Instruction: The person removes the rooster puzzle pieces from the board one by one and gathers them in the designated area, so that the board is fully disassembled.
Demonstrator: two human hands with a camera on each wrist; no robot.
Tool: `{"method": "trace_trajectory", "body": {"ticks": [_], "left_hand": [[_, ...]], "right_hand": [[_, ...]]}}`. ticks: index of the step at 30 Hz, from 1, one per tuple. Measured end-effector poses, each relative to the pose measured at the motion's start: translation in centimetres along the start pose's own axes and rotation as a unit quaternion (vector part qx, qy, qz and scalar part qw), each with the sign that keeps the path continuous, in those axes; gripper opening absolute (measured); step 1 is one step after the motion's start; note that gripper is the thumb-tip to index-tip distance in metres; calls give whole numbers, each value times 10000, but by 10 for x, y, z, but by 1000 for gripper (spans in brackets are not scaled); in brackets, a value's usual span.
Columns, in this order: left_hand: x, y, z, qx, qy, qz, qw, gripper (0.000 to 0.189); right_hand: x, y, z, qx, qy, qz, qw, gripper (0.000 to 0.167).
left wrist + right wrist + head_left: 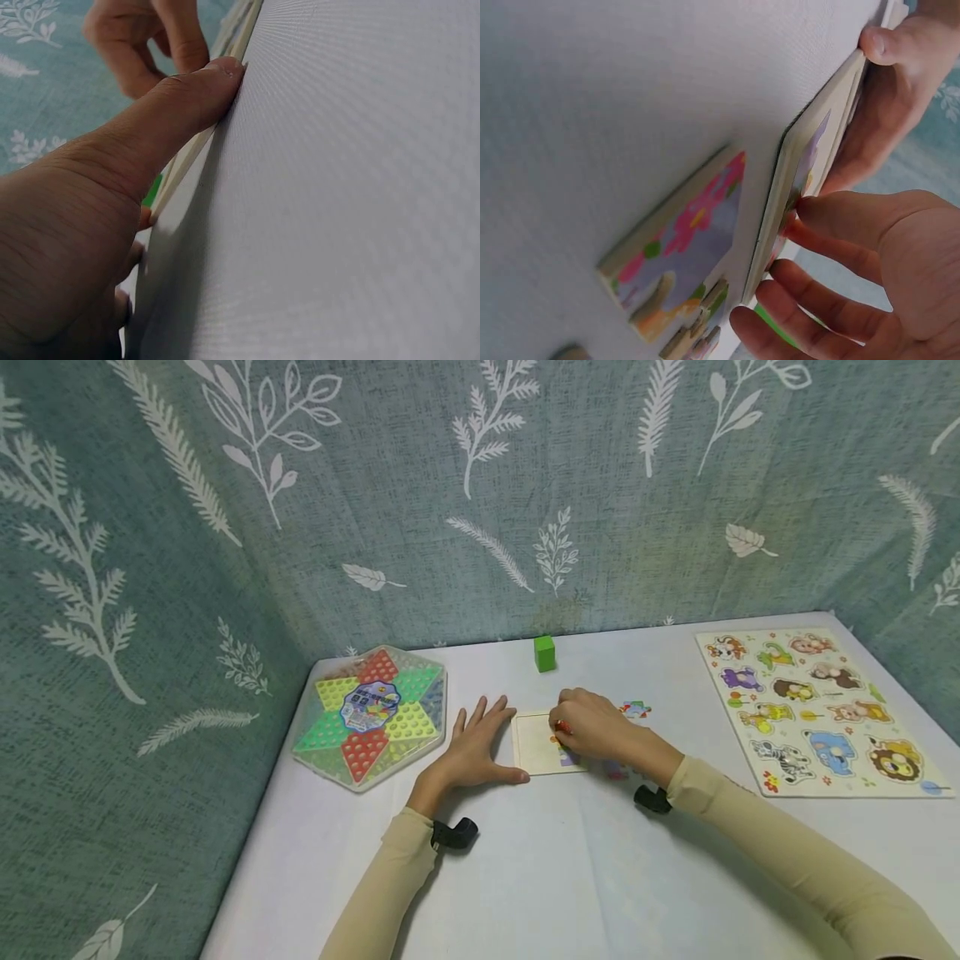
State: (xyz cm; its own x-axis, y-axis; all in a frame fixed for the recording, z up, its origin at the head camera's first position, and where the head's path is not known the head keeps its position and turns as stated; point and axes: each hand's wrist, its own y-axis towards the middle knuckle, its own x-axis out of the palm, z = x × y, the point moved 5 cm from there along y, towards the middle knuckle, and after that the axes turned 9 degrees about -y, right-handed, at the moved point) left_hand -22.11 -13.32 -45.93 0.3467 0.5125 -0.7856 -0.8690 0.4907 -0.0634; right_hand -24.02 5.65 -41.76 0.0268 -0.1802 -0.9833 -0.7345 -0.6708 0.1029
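A shallow wooden puzzle tray (534, 745) lies flat on the table, its left part bare. My left hand (474, 752) rests at its left end with fingers spread, the thumb touching the near edge. My right hand (592, 727) is over the right part of the tray, thumb and forefinger pinching a small reddish jigsaw piece (563, 727), mostly hidden by the fingers. A purple-toned piece (808, 156) lies inside the tray beside those fingers. Outside the tray on the right are loose jigsaw pieces, one with pink flowers (694, 221) and another farther back (636, 709).
Behind the tray stands a green block (545, 654). A hexagonal Chinese checkers board (412, 760) lies to the left. On the right is a wooden animal puzzle board (780, 693). Leaf-patterned fabric (420, 527) hangs behind and at the sides of the white table (525, 877).
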Motion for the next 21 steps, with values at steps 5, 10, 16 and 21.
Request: {"method": "trace_trajectory", "body": {"ticks": [5, 10, 16, 21], "left_hand": [[0, 0, 0, -8, 10, 6, 10000, 111], [1, -1, -1, -13, 14, -22, 10000, 110], [0, -1, -1, 27, 12, -36, 10000, 110], [0, 0, -2, 41, 8, -20, 10000, 110]], "right_hand": [[1, 2, 2, 141, 4, -140, 9998, 3], [1, 4, 2, 260, 35, -266, 9993, 5], [-3, 7, 2, 245, 33, -343, 9991, 4], [-2, 8, 2, 277, 35, -398, 9988, 4]]}}
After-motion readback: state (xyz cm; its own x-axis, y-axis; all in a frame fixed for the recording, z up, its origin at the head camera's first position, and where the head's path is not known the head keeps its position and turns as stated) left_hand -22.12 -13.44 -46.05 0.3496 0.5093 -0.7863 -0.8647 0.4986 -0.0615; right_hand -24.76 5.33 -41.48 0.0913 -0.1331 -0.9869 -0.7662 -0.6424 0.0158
